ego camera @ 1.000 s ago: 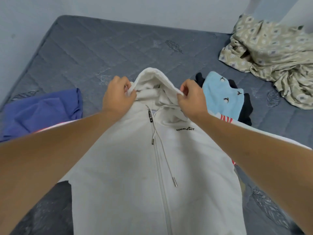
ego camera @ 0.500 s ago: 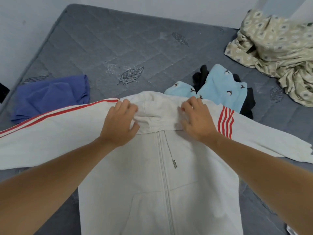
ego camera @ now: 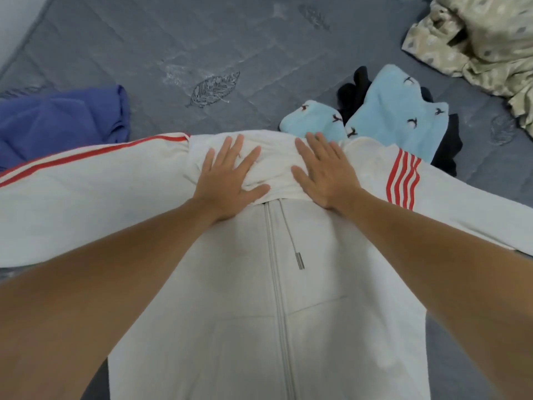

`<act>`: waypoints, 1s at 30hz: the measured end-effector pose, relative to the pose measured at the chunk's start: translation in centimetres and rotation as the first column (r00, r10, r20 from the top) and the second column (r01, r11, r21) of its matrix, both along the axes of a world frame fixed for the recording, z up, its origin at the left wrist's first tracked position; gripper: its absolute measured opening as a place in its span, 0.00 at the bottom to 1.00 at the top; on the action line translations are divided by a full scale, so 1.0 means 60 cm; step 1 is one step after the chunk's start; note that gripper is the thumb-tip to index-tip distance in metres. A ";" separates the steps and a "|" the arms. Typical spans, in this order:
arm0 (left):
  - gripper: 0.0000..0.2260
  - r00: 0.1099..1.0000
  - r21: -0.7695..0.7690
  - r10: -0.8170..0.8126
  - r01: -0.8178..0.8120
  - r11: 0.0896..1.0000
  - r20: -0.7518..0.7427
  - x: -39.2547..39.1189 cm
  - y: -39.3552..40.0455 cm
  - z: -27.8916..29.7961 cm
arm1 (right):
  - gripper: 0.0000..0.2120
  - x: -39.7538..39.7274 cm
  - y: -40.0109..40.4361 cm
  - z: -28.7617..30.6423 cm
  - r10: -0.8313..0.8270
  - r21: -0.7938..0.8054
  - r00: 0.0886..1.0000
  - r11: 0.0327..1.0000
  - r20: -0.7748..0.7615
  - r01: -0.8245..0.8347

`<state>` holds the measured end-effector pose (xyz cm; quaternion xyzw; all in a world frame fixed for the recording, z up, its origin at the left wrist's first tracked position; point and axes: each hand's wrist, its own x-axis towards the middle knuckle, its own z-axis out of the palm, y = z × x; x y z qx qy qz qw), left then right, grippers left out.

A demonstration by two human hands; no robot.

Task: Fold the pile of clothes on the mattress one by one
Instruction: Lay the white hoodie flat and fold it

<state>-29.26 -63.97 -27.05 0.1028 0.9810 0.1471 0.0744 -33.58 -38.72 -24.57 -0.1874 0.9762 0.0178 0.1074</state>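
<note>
Grey quilted mattress [ego camera: 173, 47], pale wall at corner; left hand [ego camera: 230, 174], right hand [ego camera: 326, 174] flat, fingers spread, pressing white hoodie [ego camera: 259, 313].

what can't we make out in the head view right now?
- White zip-up hoodie with red stripes: hem and both cuffs cut off by frame edges.
- Black garment: mostly hidden under the light blue bird-print garment.
- Folded-down hood: partly covered by left hand and right hand.

Beyond the hoodie [ego camera: 202, 327] you have open mattress [ego camera: 173, 47] to reach across. On your left the blue cloth [ego camera: 57, 122] blocks the way; on your right the light-blue garment [ego camera: 395, 116] and the beige sheet [ego camera: 484, 44] do.
</note>
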 end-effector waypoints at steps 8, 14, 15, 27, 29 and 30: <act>0.33 0.982 0.055 -0.161 0.167 0.984 -0.100 0.028 0.122 0.091 | 0.30 0.069 0.113 0.050 -0.038 -0.128 0.997 0.991 -0.061 0.030; 0.35 0.941 -0.003 -0.334 0.334 0.942 -0.044 0.040 0.344 0.112 | 0.30 0.112 0.301 0.051 -0.177 -0.153 0.984 0.973 -0.013 0.173; 0.37 0.940 -0.023 -0.339 0.339 0.941 -0.033 0.039 0.377 0.103 | 0.31 0.114 0.333 0.046 -0.205 -0.157 0.979 0.966 0.022 0.206; 0.42 0.929 -0.271 -0.323 0.269 0.924 -0.180 0.010 0.573 -0.031 | 0.34 0.135 0.749 -0.035 -0.417 -0.026 0.903 0.906 0.103 0.422; 0.42 0.921 -0.282 -0.330 0.266 0.922 -0.209 0.009 0.577 -0.043 | 0.33 0.127 0.783 -0.040 -0.450 -0.051 0.890 0.889 0.074 0.455; 0.41 0.917 -0.282 -0.332 0.266 0.922 -0.222 0.009 0.577 -0.047 | 0.32 0.124 0.796 -0.041 -0.458 -0.046 0.887 0.886 0.062 0.461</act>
